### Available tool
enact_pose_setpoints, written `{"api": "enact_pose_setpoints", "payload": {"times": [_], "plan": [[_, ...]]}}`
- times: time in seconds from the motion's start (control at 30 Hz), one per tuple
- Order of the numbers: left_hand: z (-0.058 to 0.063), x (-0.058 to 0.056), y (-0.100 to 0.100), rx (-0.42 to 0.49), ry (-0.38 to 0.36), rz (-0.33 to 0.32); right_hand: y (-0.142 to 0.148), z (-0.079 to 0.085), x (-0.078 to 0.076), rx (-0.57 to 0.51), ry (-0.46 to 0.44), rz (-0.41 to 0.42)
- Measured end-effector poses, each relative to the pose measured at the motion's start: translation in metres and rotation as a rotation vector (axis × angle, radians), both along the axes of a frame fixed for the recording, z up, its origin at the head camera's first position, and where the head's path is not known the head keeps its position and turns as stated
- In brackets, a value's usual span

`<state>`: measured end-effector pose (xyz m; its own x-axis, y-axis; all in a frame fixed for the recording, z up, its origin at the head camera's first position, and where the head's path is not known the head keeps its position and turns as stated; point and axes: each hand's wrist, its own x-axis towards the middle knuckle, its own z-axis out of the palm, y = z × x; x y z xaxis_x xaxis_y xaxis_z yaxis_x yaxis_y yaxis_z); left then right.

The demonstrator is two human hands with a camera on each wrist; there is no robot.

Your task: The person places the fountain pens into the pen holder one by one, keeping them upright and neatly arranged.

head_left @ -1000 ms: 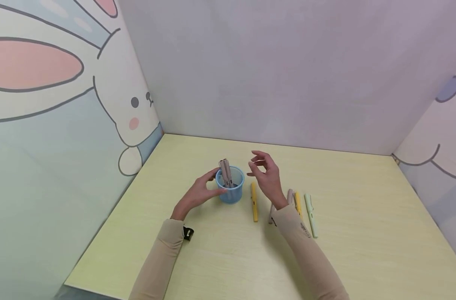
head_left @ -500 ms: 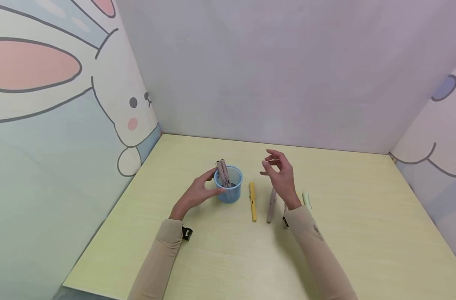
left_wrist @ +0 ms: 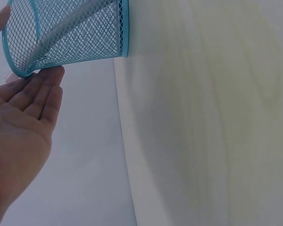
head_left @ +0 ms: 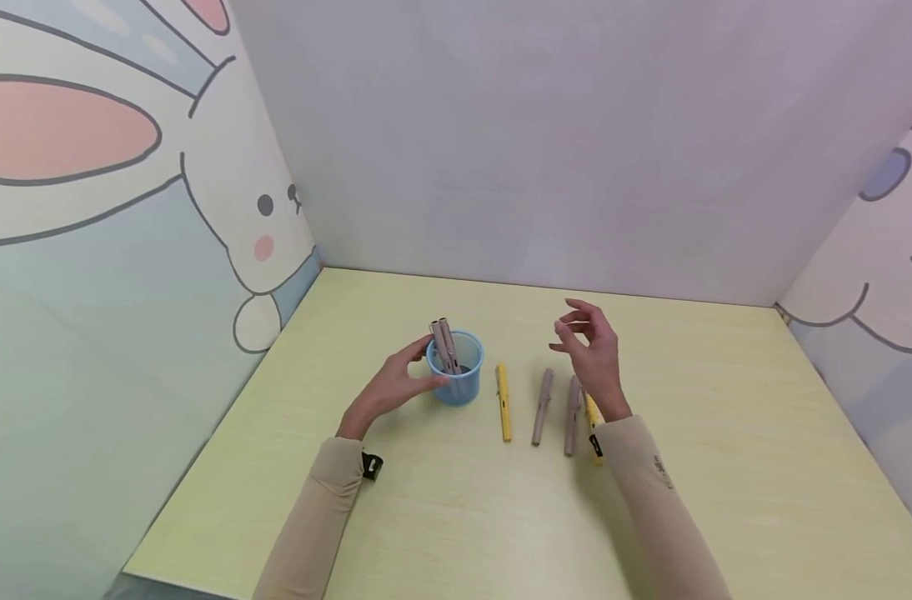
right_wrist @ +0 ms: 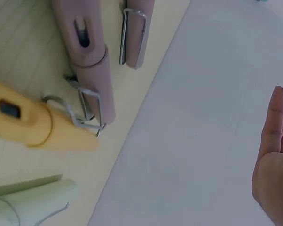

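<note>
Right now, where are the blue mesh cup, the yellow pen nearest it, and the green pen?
Blue mesh cup (head_left: 463,390), head view: on its near wall.
Yellow pen (head_left: 504,403), head view: middle of its length.
Green pen (right_wrist: 37,202), right wrist view: on its clip end.

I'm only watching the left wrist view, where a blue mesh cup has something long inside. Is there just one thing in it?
Observer: No, the head view shows two mauve pens poking out of the cup.
Visitor: Is anything lying beside it?
Observer: Yes, a yellow pen lies on the table just right of it in the head view.
Visitor: Any other colours out there?
Observer: The right wrist view shows a pale green pen.
</note>
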<state>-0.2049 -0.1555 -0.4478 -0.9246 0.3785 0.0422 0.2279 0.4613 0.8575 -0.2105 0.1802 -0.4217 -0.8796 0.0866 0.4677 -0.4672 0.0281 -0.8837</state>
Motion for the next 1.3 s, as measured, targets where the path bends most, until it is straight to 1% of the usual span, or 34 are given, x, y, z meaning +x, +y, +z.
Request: {"api": "enact_pose_setpoints", "payload": {"times": [0.17,0.47,0.77,0.9,1.0,1.2,1.3], "plan": [[0.0,0.0,0.0,-0.002,-0.004,-0.002,0.013,-0.003,0.001,0.006,0.006,-0.016],[0.0,-0.002,0.001,0.0,0.001,-0.001,0.029,-0.004,0.005,0.012,-0.026,-0.056],[0.001,-0.003,0.003,0.002,0.001,-0.004,0.047,-0.011,0.007,0.001,-0.056,-0.055],[0.002,-0.002,0.004,-0.004,0.0,0.0,0.054,-0.013,0.008,0.02,-0.077,-0.061],[0.001,-0.002,0.005,-0.008,0.0,0.002,0.057,-0.009,0.013,0.049,-0.088,-0.066],[-0.001,-0.003,0.006,-0.01,0.001,0.003,0.061,0.008,0.03,0.077,-0.13,-0.071],[-0.001,-0.003,0.007,-0.012,0.003,0.002,0.068,0.01,0.033,0.096,-0.155,-0.069]]}}
